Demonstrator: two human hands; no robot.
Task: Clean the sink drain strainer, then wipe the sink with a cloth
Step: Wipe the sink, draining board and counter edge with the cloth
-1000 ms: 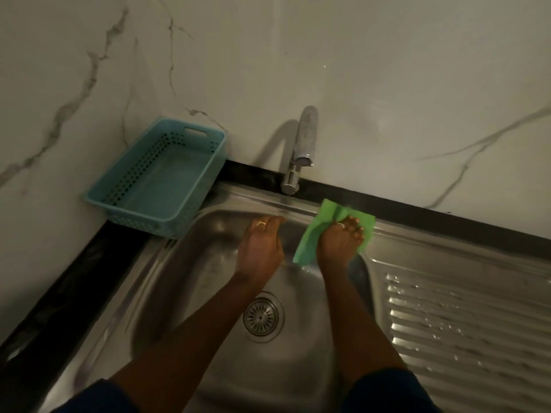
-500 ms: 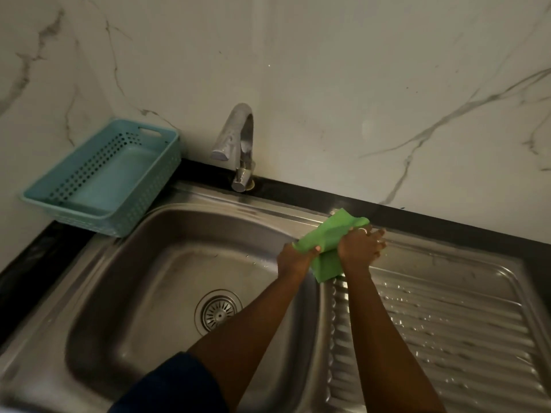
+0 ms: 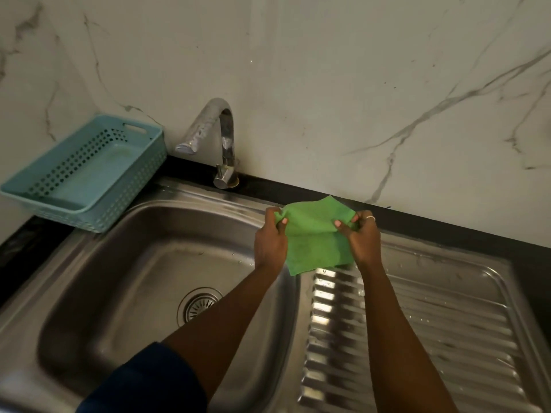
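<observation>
Now a soft green cloth (image 3: 313, 242) is held up above the back edge of the shiny steel sink (image 3: 193, 201), by the ribbed, wet board (image 3: 432, 323). Its top is pinched at each side, by the left hand (image 3: 269, 242) and the right hand (image 3: 362, 239), and it is stretched flat between them. The round, slotted strainer (image 3: 198, 304) is seen in the sink's smooth bottom, partly hidden by the left arm (image 3: 226, 317). A curved metal tap (image 3: 220, 129) and a blue plastic basket (image 3: 98, 204) full of small holes are set behind
</observation>
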